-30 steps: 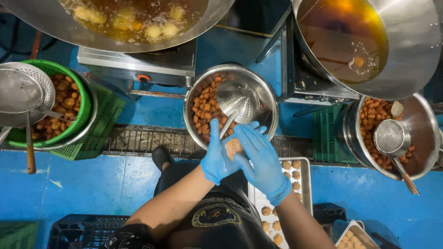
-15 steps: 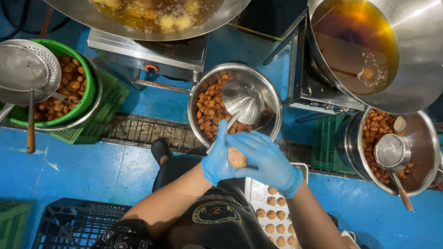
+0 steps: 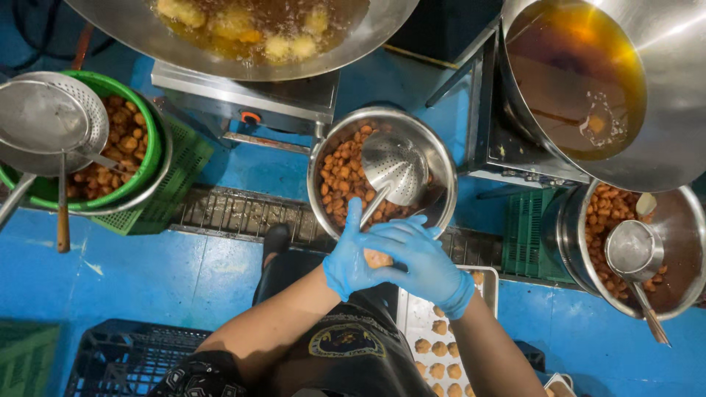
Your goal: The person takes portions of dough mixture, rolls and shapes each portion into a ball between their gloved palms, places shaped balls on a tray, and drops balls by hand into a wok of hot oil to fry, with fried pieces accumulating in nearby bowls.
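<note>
Looking down over a frying station, left to right:

Far left: a perforated metal skimmer (image 3: 48, 117) is laid across a green basket (image 3: 151, 158) of browned fried balls, the basket set in a steel bowl above a green crate (image 3: 176, 187).

Top centre: pale pieces are seen bubbling in oil in a wide wok (image 3: 243, 44) on a steel burner stand (image 3: 250, 103).

Centre: a steel pot (image 3: 441, 165) of fried balls is seen just beyond the hands, with a cone-shaped strainer ladle (image 3: 393, 169) resting inside it.

Left hand (image 3: 349, 257): gloved in blue, it is cupped under a pale dough ball (image 3: 377, 258), thumb raised.

Right hand (image 3: 419, 261): gloved in blue, it is closed over the dough ball from above, so that the ball is pressed between both palms and only its edge is shown.

Change: against half a second ago the hands are held in the same clasp, shifted slightly, and the ball is kept between them over the lap; the shaping is judged to be still under way, not finished.

Below the hands: a metal tray (image 3: 489, 283) of shaped raw balls is partly hidden by the right forearm.

Right: a second wok (image 3: 662, 147) of dark oil is seen, and beneath it a steel pot (image 3: 573, 242) of fried balls with a ladle (image 3: 632, 250) inside.

Floor (image 3: 147, 272): painted blue.
</note>
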Demonstrator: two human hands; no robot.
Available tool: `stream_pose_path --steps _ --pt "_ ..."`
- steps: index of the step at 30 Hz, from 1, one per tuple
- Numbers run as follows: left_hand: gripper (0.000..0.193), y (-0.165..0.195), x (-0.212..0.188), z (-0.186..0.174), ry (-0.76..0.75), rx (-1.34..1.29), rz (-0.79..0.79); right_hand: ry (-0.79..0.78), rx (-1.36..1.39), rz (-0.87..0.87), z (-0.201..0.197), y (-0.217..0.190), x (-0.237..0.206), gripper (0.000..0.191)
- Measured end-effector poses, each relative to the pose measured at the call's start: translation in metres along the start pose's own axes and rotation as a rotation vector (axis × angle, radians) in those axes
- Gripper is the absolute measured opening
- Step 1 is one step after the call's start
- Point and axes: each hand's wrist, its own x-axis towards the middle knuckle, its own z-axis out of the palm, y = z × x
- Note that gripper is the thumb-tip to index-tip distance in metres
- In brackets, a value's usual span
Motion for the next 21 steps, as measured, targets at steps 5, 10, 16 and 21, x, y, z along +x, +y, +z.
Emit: stream_pose_path --steps 5,10,16,21 --pt "0.104 0.027 -0.001 0.005 -0.04 -0.051 -0.028 0.009 0.113 0.05 -0.011 0.0 0.02 0.068" --pt "0.062 0.056 -0.005 -0.014 0.021 0.155 -0.049 0.095 -0.068 0.009 -0.022 -0.009 0.046 0.067" --pt "0.053 0.093 -0.005 -0.009 -0.125 0.803 0.149 0.157 -0.181 0.082 -0.023 -0.016 0.077 0.066" --pt "0.073 0.12 0.002 0.033 -0.048 0.269 -0.011 0.302 -0.252 0.146 0.015 -0.03 0.096 0.062"
